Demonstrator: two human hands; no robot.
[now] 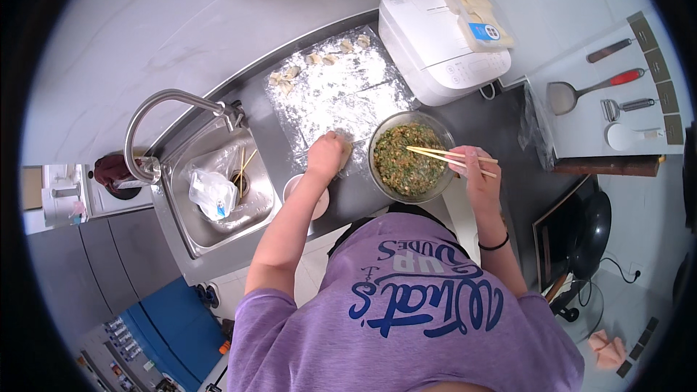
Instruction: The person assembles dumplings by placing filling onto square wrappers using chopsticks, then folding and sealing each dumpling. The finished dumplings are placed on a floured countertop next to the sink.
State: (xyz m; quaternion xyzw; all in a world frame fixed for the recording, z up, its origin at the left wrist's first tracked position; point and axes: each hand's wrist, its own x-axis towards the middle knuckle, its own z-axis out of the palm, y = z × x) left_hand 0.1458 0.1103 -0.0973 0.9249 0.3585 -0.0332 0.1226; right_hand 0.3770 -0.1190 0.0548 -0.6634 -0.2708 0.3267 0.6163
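My right hand (479, 177) holds a pair of wooden chopsticks (454, 156). Their tips dip into a minced filling with chopped greens (408, 166), which fills a clear glass bowl (372, 166). Left of the bowl, my left hand (325, 157) is curled at the near edge of a floured mat (337, 98). Its fingers touch a pale piece of dough, perhaps wrappers (346, 155); the hand hides whether it is gripped. Several small filled dumplings (329, 60) lie along the mat's far side, some grouped at its left (283, 80).
A pinkish bowl (321, 204) stands partly under my left forearm. The sink (261, 174) at left holds plastic packaging (212, 193) and chopsticks (243, 174), with a curved tap (133, 125) above. Behind stands a white appliance (430, 27) bearing a box of wrappers (479, 16). Utensils (563, 97) hang at right.
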